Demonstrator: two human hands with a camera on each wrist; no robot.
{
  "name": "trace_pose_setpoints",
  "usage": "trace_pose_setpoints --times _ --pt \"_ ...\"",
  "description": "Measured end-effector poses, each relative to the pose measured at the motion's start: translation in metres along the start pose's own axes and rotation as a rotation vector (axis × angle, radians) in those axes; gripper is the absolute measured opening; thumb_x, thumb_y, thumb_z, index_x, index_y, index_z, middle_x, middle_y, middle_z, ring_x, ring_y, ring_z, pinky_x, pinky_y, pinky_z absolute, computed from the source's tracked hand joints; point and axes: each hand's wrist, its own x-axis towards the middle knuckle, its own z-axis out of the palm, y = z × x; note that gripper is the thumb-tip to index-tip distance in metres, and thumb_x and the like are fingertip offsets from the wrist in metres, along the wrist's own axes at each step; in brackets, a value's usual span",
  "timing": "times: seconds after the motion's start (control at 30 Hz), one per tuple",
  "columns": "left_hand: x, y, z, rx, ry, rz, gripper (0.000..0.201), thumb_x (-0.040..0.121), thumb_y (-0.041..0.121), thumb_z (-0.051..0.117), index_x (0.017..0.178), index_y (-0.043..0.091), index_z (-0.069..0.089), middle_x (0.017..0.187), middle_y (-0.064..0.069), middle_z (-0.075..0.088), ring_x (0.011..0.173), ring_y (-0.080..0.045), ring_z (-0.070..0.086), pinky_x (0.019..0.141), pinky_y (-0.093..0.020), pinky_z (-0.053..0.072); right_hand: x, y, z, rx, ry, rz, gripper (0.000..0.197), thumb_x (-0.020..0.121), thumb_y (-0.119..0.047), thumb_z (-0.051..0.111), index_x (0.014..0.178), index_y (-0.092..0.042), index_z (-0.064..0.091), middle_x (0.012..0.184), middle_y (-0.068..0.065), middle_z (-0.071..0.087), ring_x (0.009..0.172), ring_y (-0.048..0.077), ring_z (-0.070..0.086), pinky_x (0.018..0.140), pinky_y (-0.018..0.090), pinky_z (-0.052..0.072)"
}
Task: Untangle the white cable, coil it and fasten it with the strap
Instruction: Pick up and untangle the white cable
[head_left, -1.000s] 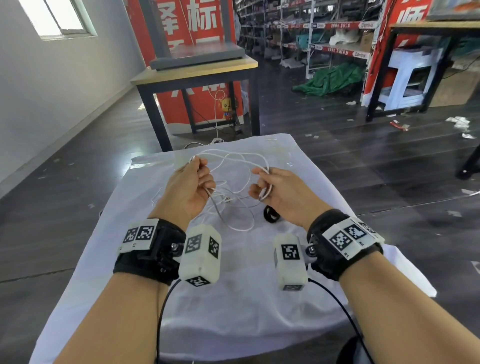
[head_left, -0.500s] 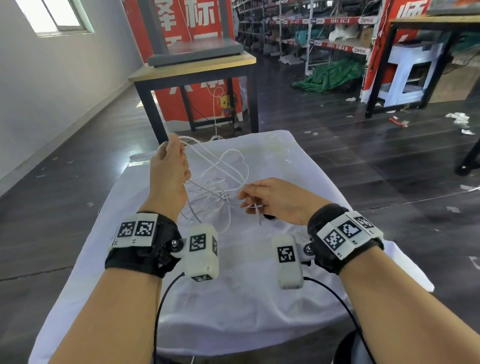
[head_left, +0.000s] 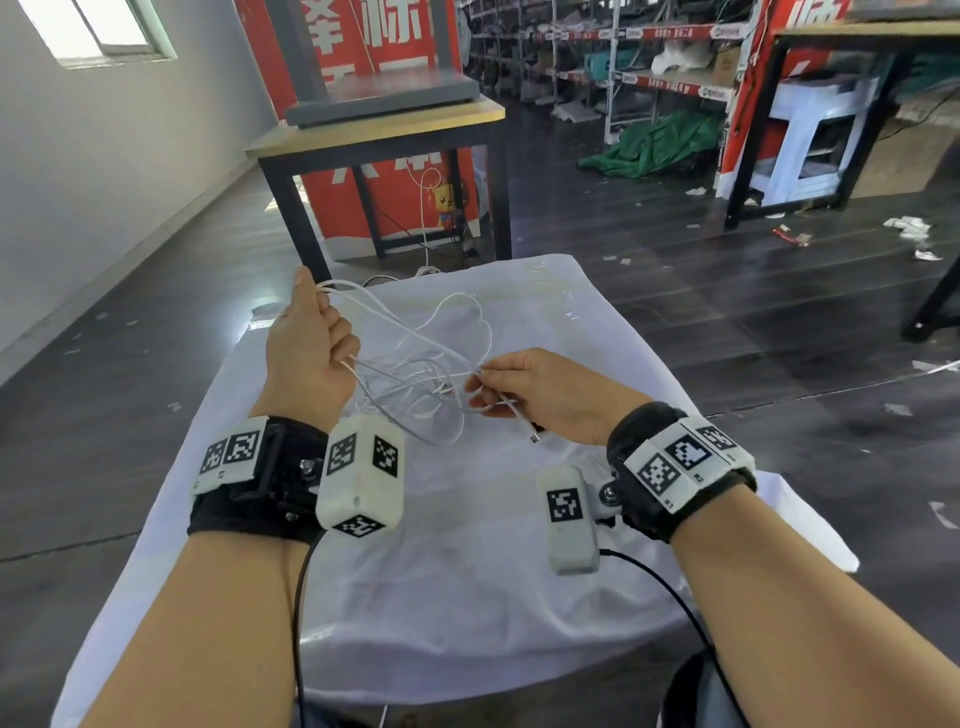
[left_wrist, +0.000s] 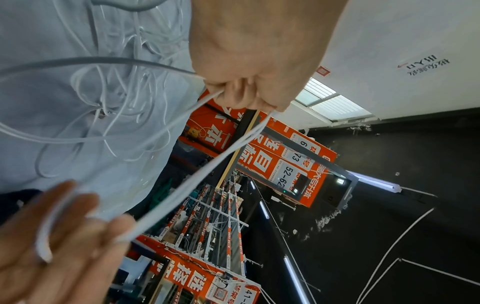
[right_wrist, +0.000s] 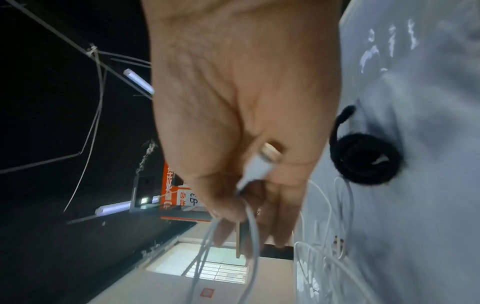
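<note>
Left hand (head_left: 306, 358) grip: clenched on thin white cable (head_left: 415, 364) strands, frame centre | right hand (head_left: 540, 395) grip: pinching the plug end | risk: pulling apart could tighten the knot above the cloth-covered worktop (head_left: 467, 597)

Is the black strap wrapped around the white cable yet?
No, the black strap lies rolled up on the white cloth, apart from the loose white cable.

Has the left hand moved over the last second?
Yes. The left hand, gripping the white cable, has risen and gone away from the person, toward the far left corner of the white cloth.
</note>
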Motion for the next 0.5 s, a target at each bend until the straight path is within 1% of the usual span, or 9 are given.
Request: trace_pose_setpoints --times 0.1,0.17,0.2,0.23,0.27,0.33,0.4,0.47,0.5 --pt "0.003 0.002 -0.002 -0.028 0.002 -0.053 0.047 0.097 0.044 0.047 0.059 0.02 0.037 0.044 0.009 0.022 0.035 -0.008 0.016 0.034 -0.017 0.016 -0.002 -0.007 0.0 0.313 0.047 -0.116 0.023 0.1 -0.006 0.042 0.093 0.002 0.062 0.065 0.01 0.049 0.078 0.02 0.065 0.092 0.033 0.054" --pt "0.004 -0.001 -0.004 -0.034 -0.016 -0.113 0.047 0.096 0.046 0.048 0.058 0.02 0.037 0.044 0.009 0.023 0.034 -0.008 0.017 0.032 -0.017 0.017 -0.004 -0.012 0.001 0.487 0.067 -0.172 0.023 0.1 -0.007 0.041 0.095 0.003 0.061 0.053 0.003 0.038 0.063 0.018 0.06 0.089 0.038 0.056" --pt "0.004 -0.003 -0.005 -0.024 -0.031 -0.142 0.048 0.096 0.047 0.048 0.058 0.02 0.037 0.043 0.008 0.023 0.033 -0.008 0.017 0.031 -0.017 0.017 -0.005 -0.013 0.001 0.531 0.091 -0.184 0.022 0.101 -0.008 0.041 0.097 0.002 0.06 0.051 0.0 0.033 0.054 0.014 0.052 0.081 0.037 0.058" --pt "0.004 -0.005 -0.004 -0.005 -0.053 -0.169 0.048 0.095 0.048 0.049 0.057 0.02 0.037 0.044 0.008 0.023 0.033 -0.007 0.018 0.031 -0.017 0.018 -0.005 -0.013 0.001 0.531 0.128 -0.188 0.022 0.101 -0.01 0.041 0.098 0.001 0.06 0.051 -0.002 0.029 0.047 0.011 0.043 0.072 0.033 0.058" --pt "0.003 -0.007 -0.004 0.025 -0.081 -0.189 0.048 0.094 0.048 0.05 0.058 0.02 0.036 0.044 0.008 0.022 0.034 -0.007 0.018 0.031 -0.017 0.018 -0.005 -0.013 0.001 0.495 0.168 -0.188 0.022 0.102 -0.012 0.042 0.1 -0.001 0.06 0.052 -0.003 0.027 0.044 0.009 0.035 0.062 0.027 0.055" --pt "0.0 -0.01 -0.002 0.132 -0.158 -0.203 0.045 0.091 0.046 0.056 0.059 0.021 0.037 0.047 0.009 0.021 0.037 -0.006 0.017 0.032 -0.016 0.02 -0.004 -0.01 -0.001 0.413 0.243 -0.183 0.022 0.102 -0.016 0.042 0.1 -0.006 0.061 0.054 -0.004 0.025 0.043 0.008 0.025 0.045 0.019 0.039" --pt "-0.003 -0.011 -0.001 0.292 -0.244 -0.184 0.035 0.091 0.029 0.063 0.065 0.021 0.042 0.049 0.009 0.023 0.039 -0.004 0.019 0.034 -0.015 0.02 -0.003 -0.009 -0.006 0.384 0.298 -0.184 0.023 0.102 -0.016 0.041 0.095 -0.009 0.062 0.055 -0.004 0.024 0.044 0.008 0.02 0.04 0.018 0.024" --pt "-0.004 -0.013 -0.001 0.442 -0.268 -0.148 0.026 0.09 0.007 0.063 0.072 0.017 0.048 0.051 0.008 0.031 0.038 -0.002 0.024 0.034 -0.014 0.022 -0.002 -0.008 -0.01 0.357 0.339 -0.176 0.025 0.102 -0.015 0.04 0.092 -0.009 0.062 0.051 -0.006 0.026 0.042 0.007 0.019 0.037 0.018 0.018" --pt "-0.004 -0.013 -0.001 0.469 -0.247 -0.131 0.023 0.089 0.001 0.061 0.075 0.015 0.05 0.054 0.006 0.033 0.037 -0.002 0.026 0.034 -0.014 0.024 -0.002 -0.008 -0.011 0.332 0.349 -0.166 0.025 0.102 -0.014 0.04 0.091 -0.009 0.062 0.05 -0.007 0.026 0.041 0.007 0.019 0.036 0.017 0.018"
